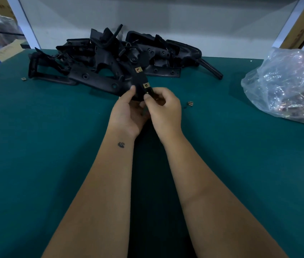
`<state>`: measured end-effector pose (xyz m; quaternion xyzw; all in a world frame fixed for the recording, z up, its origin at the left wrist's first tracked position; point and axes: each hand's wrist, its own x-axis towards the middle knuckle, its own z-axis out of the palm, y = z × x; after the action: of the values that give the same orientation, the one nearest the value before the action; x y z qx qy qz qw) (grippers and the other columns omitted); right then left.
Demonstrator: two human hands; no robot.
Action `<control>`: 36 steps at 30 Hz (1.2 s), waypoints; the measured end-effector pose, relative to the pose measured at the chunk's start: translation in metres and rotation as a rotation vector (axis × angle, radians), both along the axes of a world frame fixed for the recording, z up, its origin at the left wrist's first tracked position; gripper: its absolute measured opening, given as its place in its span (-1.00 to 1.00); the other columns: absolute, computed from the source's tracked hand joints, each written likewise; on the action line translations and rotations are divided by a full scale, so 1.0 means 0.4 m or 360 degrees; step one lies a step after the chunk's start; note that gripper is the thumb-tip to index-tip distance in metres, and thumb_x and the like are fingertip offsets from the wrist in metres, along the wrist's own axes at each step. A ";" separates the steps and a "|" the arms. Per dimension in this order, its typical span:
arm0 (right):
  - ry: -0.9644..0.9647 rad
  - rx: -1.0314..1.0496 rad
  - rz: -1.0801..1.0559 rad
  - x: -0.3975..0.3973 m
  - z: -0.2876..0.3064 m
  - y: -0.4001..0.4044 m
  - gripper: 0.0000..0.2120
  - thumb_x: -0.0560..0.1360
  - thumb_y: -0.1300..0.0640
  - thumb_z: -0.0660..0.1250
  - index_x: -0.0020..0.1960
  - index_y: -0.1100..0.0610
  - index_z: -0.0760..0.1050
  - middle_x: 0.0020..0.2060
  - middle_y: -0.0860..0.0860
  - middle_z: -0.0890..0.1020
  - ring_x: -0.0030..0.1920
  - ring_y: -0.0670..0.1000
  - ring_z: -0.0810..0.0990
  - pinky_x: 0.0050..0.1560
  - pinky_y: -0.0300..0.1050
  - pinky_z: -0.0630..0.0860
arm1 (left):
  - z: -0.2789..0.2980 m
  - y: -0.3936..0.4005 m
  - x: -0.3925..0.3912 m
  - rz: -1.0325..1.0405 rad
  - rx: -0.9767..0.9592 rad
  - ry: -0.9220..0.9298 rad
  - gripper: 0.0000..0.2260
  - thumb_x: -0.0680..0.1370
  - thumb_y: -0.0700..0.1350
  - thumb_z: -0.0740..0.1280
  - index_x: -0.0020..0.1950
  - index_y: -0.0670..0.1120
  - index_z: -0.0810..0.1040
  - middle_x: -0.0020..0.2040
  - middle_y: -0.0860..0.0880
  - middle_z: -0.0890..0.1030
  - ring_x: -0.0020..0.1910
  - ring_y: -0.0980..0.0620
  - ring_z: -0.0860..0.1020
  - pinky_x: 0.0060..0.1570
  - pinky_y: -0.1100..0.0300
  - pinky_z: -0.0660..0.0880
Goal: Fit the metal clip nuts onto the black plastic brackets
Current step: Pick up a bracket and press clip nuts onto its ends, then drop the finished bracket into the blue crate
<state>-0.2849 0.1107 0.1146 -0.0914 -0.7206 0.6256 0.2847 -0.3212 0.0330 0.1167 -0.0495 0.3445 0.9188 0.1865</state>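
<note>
Left hand (128, 112) grips the lower end of a narrow black plastic bracket (140, 84), fingers curled round it, index tip up against its left edge. Right hand (163, 108) pinches the same bracket from the right, thumb pressed just below a brass-coloured square metal clip nut (146, 85) seated on it. A second clip nut (138, 70) sits at the bracket's upper end. Bracket is held above the green desk mat (35, 146), mid-desk, just in front of the heap of black plastic brackets (110, 58) along the far edge. One loose clip nut (190, 103) lies just right of the hands; another (24, 78) near the far left corner. Clear plastic bag of clip nuts (289, 86) — at the right edge.
</note>
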 end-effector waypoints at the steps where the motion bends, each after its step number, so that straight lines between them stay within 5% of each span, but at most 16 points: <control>1: 0.0025 -0.0034 -0.0024 0.011 0.000 0.001 -0.88 0.51 0.23 0.37 0.05 0.17 0.59 -0.12 -0.03 0.66 -0.13 -0.21 0.61 -0.06 -0.32 0.53 | 0.002 -0.008 0.004 0.0003 -0.0045 0.0034 -0.73 0.64 -0.06 0.28 0.23 -0.18 0.58 0.17 -0.18 0.64 0.08 -0.08 0.57 0.20 0.01 0.56; 4: 0.0103 -0.0231 -0.0132 0.051 -0.001 0.010 -0.90 0.51 0.26 0.34 -0.01 0.12 0.57 -0.21 -0.13 0.60 -0.26 -0.30 0.54 -0.19 -0.43 0.45 | 0.006 -0.013 0.031 0.0148 -0.0204 0.0107 -0.83 0.62 -0.07 0.32 0.16 -0.11 0.57 0.01 -0.06 0.69 -0.07 0.01 0.64 -0.12 0.16 0.61; 7: 0.0157 -0.0451 -0.0204 0.100 0.003 0.034 -0.93 0.54 0.25 0.34 -0.03 0.10 0.55 -0.22 -0.07 0.60 -0.24 -0.19 0.56 -0.18 -0.31 0.50 | 0.014 0.019 0.089 0.0380 -0.0238 0.0039 -0.86 0.57 -0.14 0.41 0.08 -0.07 0.50 -0.05 -0.05 0.69 -0.14 0.03 0.66 -0.22 0.20 0.58; 12: 0.0149 -0.0683 -0.0068 0.196 0.013 0.103 -0.84 0.52 0.29 0.39 0.02 0.07 0.61 -0.10 -0.03 0.70 -0.07 -0.12 0.66 -0.04 -0.25 0.56 | 0.025 0.134 0.221 0.0127 -0.0365 0.0142 -0.97 0.58 -0.13 0.38 0.00 -0.05 0.60 -0.09 -0.02 0.71 -0.07 0.02 0.68 -0.21 0.20 0.58; 16: 0.0290 -0.0812 -0.0253 0.318 0.026 0.212 -0.85 0.55 0.33 0.33 0.00 0.12 0.59 -0.18 0.01 0.67 -0.22 -0.11 0.61 -0.19 -0.27 0.53 | 0.055 0.252 0.325 -0.0082 -0.0299 0.0152 -0.94 0.60 -0.21 0.33 0.06 -0.14 0.54 -0.06 -0.10 0.67 -0.16 0.04 0.67 -0.18 0.19 0.61; 20: 0.0361 -0.0754 -0.0645 0.507 0.033 0.366 -0.85 0.58 0.33 0.28 -0.05 0.10 0.53 -0.30 0.00 0.51 -0.41 -0.12 0.45 -0.34 -0.26 0.41 | 0.093 0.355 0.433 -0.0197 -0.0131 0.0227 -0.75 0.62 -0.23 0.28 0.28 -0.03 0.46 0.05 -0.08 0.64 0.10 -0.01 0.63 0.09 0.08 0.58; 26: 0.0219 -0.0526 -0.1273 0.880 0.007 0.562 -0.92 0.58 0.23 0.33 -0.02 0.08 0.47 -0.45 -0.19 0.48 -0.42 -0.14 0.44 -0.31 -0.25 0.43 | 0.070 0.512 0.692 -0.0766 -0.0429 0.0665 -0.86 0.62 -0.25 0.29 -0.07 -0.06 0.58 0.05 -0.05 0.63 -0.02 0.15 0.63 -0.09 0.28 0.58; 30: 0.0113 -0.0453 -0.1586 1.114 -0.019 0.651 -0.80 0.57 0.25 0.34 -0.15 0.10 0.36 -0.38 -0.04 0.39 -0.43 -0.07 0.37 -0.27 -0.09 0.36 | 0.010 0.599 0.871 -0.1225 -0.0666 0.0919 -0.88 0.60 -0.24 0.34 -0.07 -0.06 0.63 0.04 -0.08 0.64 -0.10 0.15 0.67 -0.10 0.28 0.59; 33: -0.0141 -0.0368 -0.1732 1.261 -0.038 0.697 -0.93 0.55 0.25 0.36 -0.06 0.11 0.50 -0.27 0.05 0.52 -0.40 -0.07 0.46 -0.30 -0.15 0.41 | -0.048 0.652 0.976 -0.1539 -0.0914 0.1181 -0.87 0.57 -0.27 0.36 0.04 -0.08 0.65 0.06 -0.11 0.68 0.03 -0.02 0.65 0.13 0.07 0.58; 36: -0.0431 -0.0208 -0.1813 1.371 -0.044 0.734 -0.88 0.52 0.24 0.40 0.05 0.11 0.57 -0.19 -0.03 0.65 -0.33 -0.15 0.58 -0.27 -0.20 0.47 | -0.096 0.679 1.039 -0.1765 -0.1096 0.1379 -0.84 0.58 -0.21 0.37 0.09 0.02 0.64 0.04 0.05 0.64 0.10 0.03 0.60 0.21 0.03 0.54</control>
<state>0.2636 0.4042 0.0971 -0.5606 -0.5479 0.3998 0.4751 0.0944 0.3045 0.0784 0.4377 0.6266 0.4702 0.4412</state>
